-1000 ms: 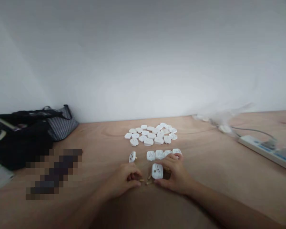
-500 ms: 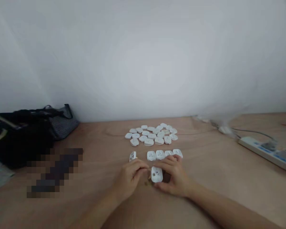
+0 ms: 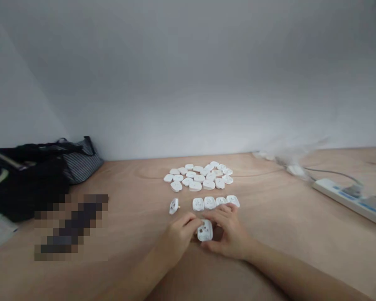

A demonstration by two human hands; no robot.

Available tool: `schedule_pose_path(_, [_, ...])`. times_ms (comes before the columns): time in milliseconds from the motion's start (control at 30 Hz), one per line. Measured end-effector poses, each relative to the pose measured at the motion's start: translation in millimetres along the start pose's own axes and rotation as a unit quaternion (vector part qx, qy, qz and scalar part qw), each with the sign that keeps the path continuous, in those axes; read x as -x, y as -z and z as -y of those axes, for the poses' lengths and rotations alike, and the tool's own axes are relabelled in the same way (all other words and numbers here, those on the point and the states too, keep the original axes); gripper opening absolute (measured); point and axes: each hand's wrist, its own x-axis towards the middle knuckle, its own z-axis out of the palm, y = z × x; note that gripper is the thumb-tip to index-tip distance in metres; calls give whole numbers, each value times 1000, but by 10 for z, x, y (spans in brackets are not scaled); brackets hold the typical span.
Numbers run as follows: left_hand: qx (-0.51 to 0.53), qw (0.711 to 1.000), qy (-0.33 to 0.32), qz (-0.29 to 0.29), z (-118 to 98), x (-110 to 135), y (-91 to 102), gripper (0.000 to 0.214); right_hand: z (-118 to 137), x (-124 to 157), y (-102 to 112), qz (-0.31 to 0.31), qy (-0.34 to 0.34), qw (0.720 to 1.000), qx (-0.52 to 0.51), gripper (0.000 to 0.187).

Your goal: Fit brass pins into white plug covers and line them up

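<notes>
A white plug housing [image 3: 205, 230] stands tilted on the table with its hollow inside toward me. My right hand [image 3: 227, 232] grips it by the top and bottom edges, fingers curved round its right side. At its left edge is my left hand [image 3: 180, 234], thumb and forefinger pinched together against the housing. What lies in that pinch is too small to make out. A brass-coloured bit shows just below those fingertips. Beyond the hands lies a row of several white plug housings [image 3: 198, 204], partly covered by my right fingers. Left of the row, another plug piece [image 3: 174, 206] with a brass pin rests on its side.
A pile of several white plug parts [image 3: 195, 186] lies farther back near the wall. On the right are a power strip [image 3: 351, 198] and a clear plastic bag [image 3: 296, 161]. A black bag [image 3: 28, 179] sits at the left, behind a blurred-out dark object [image 3: 77, 225].
My left hand has moved right and up, bringing its fingertips from beside the housing onto its left edge. My right hand keeps its grip on the housing, nearly still.
</notes>
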Motion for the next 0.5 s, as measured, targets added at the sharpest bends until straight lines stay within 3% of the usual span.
schedule_pose_path(200, [66, 995, 23, -69, -29, -21, -28, 13, -26, 13, -45, -29, -16, 999, 4, 67])
schedule_pose_path(500, [93, 991, 62, -70, -17, -13, -65, 15, -68, 43, -42, -41, 8, 999, 6, 78])
